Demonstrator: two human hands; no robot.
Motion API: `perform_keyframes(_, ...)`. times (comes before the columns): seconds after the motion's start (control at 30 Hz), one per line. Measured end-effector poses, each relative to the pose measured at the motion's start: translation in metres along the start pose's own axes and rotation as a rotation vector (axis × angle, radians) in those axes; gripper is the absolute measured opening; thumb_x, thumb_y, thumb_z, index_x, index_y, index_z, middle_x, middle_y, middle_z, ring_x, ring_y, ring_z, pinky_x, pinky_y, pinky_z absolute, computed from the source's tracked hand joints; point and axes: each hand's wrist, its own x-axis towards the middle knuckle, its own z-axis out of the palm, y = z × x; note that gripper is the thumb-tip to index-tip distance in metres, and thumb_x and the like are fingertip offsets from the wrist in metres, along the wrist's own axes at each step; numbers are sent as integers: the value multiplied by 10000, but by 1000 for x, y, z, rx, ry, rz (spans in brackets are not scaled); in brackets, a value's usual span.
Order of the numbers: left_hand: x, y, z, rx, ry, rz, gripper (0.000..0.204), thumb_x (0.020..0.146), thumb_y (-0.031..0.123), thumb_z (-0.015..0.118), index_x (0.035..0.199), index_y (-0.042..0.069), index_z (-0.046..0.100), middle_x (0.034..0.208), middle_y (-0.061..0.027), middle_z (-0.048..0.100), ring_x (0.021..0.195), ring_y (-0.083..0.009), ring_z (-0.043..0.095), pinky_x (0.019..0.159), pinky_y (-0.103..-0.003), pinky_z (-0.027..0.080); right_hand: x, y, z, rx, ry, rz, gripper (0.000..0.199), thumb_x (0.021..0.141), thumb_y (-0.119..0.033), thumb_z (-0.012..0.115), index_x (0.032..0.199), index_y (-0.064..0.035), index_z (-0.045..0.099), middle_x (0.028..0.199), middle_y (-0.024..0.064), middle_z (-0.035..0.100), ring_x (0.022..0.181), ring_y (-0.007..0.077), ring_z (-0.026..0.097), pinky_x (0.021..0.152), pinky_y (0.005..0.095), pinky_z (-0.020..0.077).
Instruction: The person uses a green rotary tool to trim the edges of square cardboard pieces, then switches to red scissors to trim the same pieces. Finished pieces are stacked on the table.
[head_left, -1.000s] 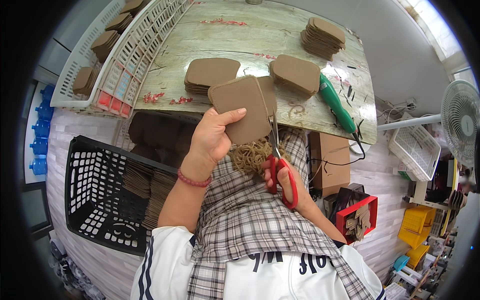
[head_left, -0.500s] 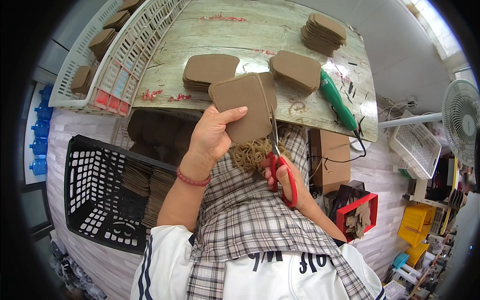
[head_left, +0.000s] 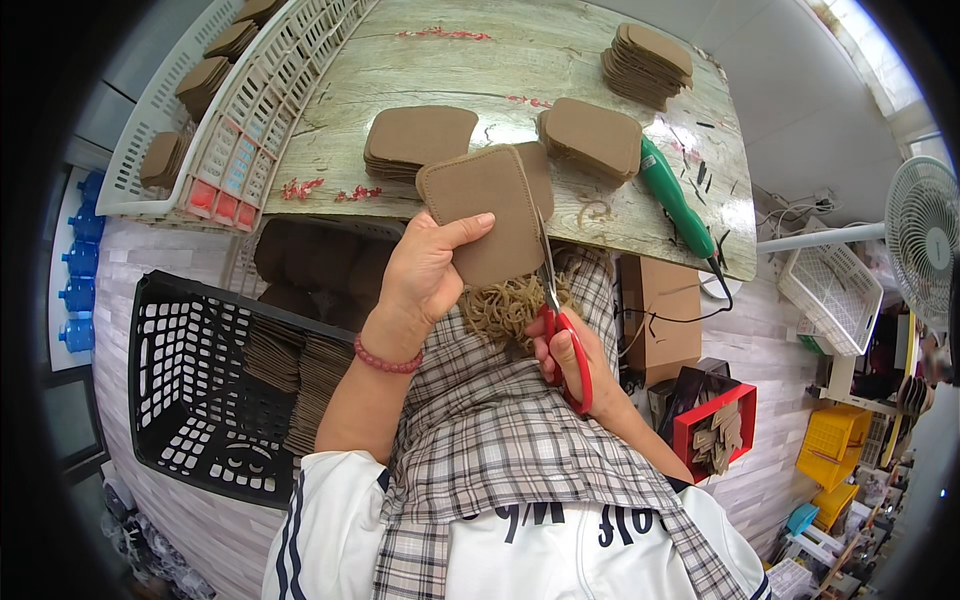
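My left hand (head_left: 430, 262) grips a brown patch (head_left: 478, 215) with rounded corners and stitching along its border, thumb on top and fingers behind. A second brown piece (head_left: 538, 178) shows past its upper right edge; I cannot tell whether it is held too. In my right hand (head_left: 570, 350) are red-handled scissors (head_left: 550, 290), pointing up with their blades along the patch's right edge. A heap of tan trimmings (head_left: 505, 310) lies on my checked apron, just below the patch.
Stacks of brown pieces (head_left: 420, 135) stand on the table (head_left: 480, 65), near a green corded tool (head_left: 675, 200). A white basket (head_left: 270, 110) is at the far left, a black crate (head_left: 200, 400) at lower left. Right of me are a cardboard box (head_left: 665, 320) and a red box (head_left: 685, 440).
The scissors' handles have come closer together in my right hand. The patch and my left hand stay almost where they were.
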Motion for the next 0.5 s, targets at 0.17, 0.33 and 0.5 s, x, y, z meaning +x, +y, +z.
perform_keyframes(0.17, 0, -1, -2, 11, 12, 2, 340, 862, -22, 596, 1197, -37, 537, 1123, -123, 628, 1014, -212, 628, 900, -354, 524, 0, -1, 0, -21, 7, -4, 617, 879, -635, 494, 1004, -31, 521, 691, -24, 475, 583, 53, 443, 521, 202, 390)
perform_keyframes(0.33, 0, -3, -2, 6, -1, -1, 343, 865, -14, 598, 1201, -31, 534, 1132, -113, 622, 1020, -206, 621, 907, -350, 515, -1, 0, 0, -15, 7, 4, 610, 886, -628, 488, 999, -30, 524, 694, -18, 482, 579, 53, 445, 518, 201, 389)
perform_keyframes(0.5, -1, -3, 0, 3, 9, 0, 351, 865, -10, 598, 1209, -24, 528, 1137, -107, 616, 1027, -203, 615, 912, -351, 510, -1, -1, 0, 3, 7, 15, 603, 887, -621, 493, 998, -29, 527, 695, -15, 486, 575, 52, 445, 515, 200, 389)
